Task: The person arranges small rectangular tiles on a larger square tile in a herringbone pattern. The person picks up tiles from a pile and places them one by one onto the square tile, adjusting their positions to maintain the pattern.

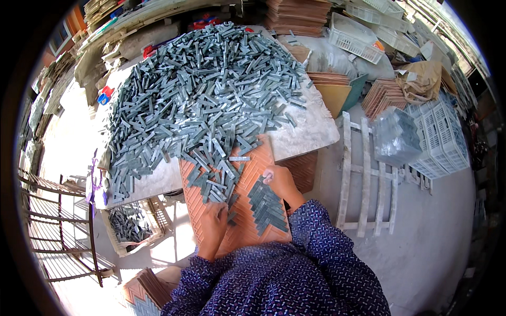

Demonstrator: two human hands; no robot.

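Observation:
An orange board (232,245) with herringbone grooves lies in front of me, its far end on the table's edge. Dark grey-green stone strips (266,207) fill part of its right side in a zigzag pattern. My right hand (283,184) is at the far end of that laid patch, fingers curled together; what they hold, if anything, is hidden. My left hand (213,225) is over the board's left half, fingers drawn together beside loose stone strips (213,187). Whether a strip is in its fingertips I cannot make out.
A big heap of stone strips (211,89) covers the pale table (311,131). Below left stands a crate (154,216) of strips, near a metal rack (63,231). On the right are a slatted wooden frame (365,174), plastic crates (440,134) and stacked brown boards (298,18).

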